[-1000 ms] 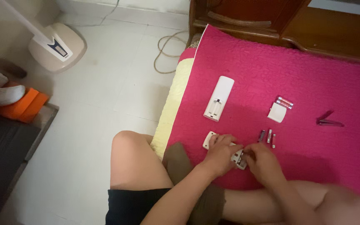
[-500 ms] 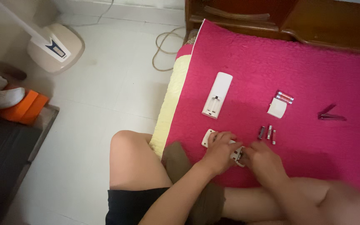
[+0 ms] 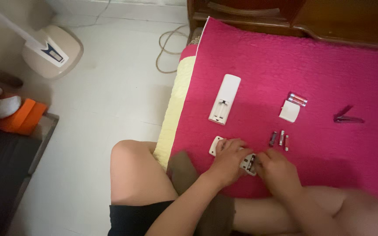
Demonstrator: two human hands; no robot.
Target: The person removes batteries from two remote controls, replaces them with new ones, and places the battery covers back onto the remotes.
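Observation:
My left hand lies over a small white remote on the pink quilt and holds it down. My right hand has its fingertips at the remote's open battery bay, where a battery shows. Whether the fingers pinch that battery I cannot tell. A white cover piece pokes out just left of my left hand. Three loose batteries lie just above my right hand.
A longer white remote lies back-up with its bay open. Farther right are a white battery cover, a pair of batteries and metal nail clippers. A fan base and a cable are on the tiled floor.
The view has drifted so everything sits slightly lower left. Both hands stay on the small remote, fingers shifting a little at its battery bay.

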